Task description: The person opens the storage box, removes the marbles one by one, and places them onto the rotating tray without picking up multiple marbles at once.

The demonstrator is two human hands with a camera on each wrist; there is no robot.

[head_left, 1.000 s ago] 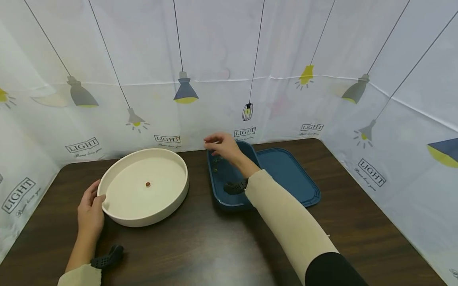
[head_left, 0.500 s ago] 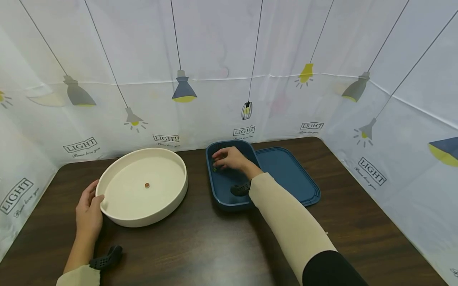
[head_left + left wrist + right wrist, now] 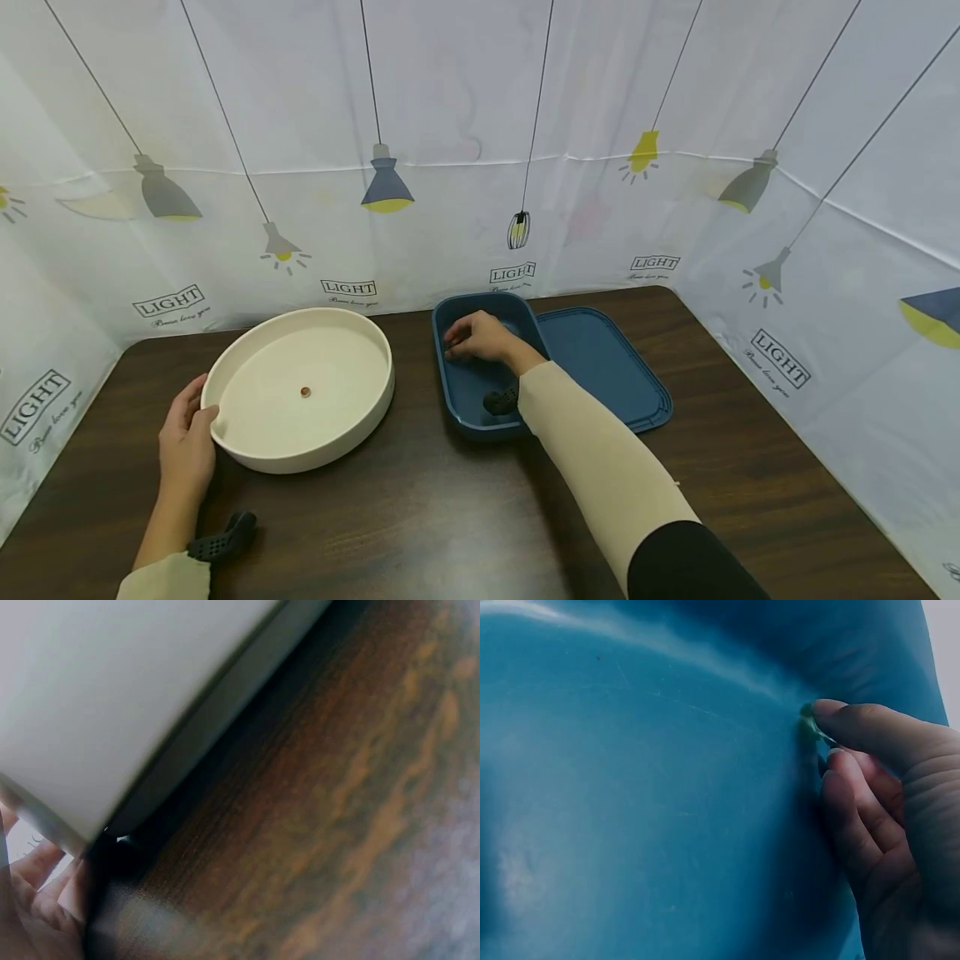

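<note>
A round cream tray (image 3: 285,383) with a raised rim stands on the left. My left hand (image 3: 185,442) grips its left rim, thumb over the inside and fingers outside; the left wrist view has the fingers (image 3: 45,877) at the tray's edge. One small reddish-brown bead-like piece (image 3: 305,392) lies on the tray's floor. Down inside the deep blue container (image 3: 480,425) is my right hand (image 3: 487,337), near its left wall. Between thumb and fingertips it pinches a small shiny green glassy piece (image 3: 808,727), partly hidden; its exact kind is unclear.
A flat blue lid (image 3: 607,367) lies right of the container, partly behind it. The dark wooden table (image 3: 420,517) carries everything. A white curtain (image 3: 450,108) printed with lamps hangs close behind the table and along its sides.
My right hand has gone from above the container's far left edge down inside it, and its fingers have closed on the green piece. My left hand stays on the tray's rim.
</note>
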